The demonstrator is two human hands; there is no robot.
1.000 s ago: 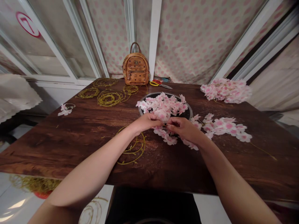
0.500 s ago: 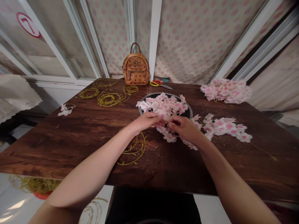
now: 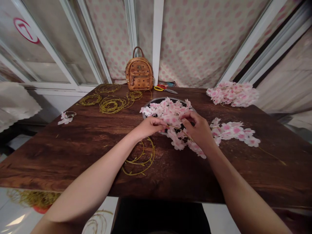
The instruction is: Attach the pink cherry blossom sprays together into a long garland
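Observation:
My left hand (image 3: 149,126) is closed in a pinch on the thin yellow-green wire stem (image 3: 176,128) just in front of a round metal tray (image 3: 156,101) heaped with loose pink-and-white fabric blossoms (image 3: 168,110). My right hand (image 3: 198,128) is closed too, fingers curled at the tray's near rim, holding the flowered garland (image 3: 229,131) that trails off to the right across the dark wooden table (image 3: 73,146). A few threaded blossoms hang below my right hand. The wire's loose end curls in loops (image 3: 140,156) under my left wrist.
Coils of yellow-green wire (image 3: 110,104) lie at the back left, a small brown backpack (image 3: 139,74) stands at the far edge, with scissors (image 3: 163,88) beside it. A second heap of pink flowers (image 3: 231,93) sits at the back right. A small blossom cluster (image 3: 64,118) lies far left.
My right hand has lifted from beside my left toward the tray's rim, and a short stretch of wire now shows between the hands. The view has shifted slightly.

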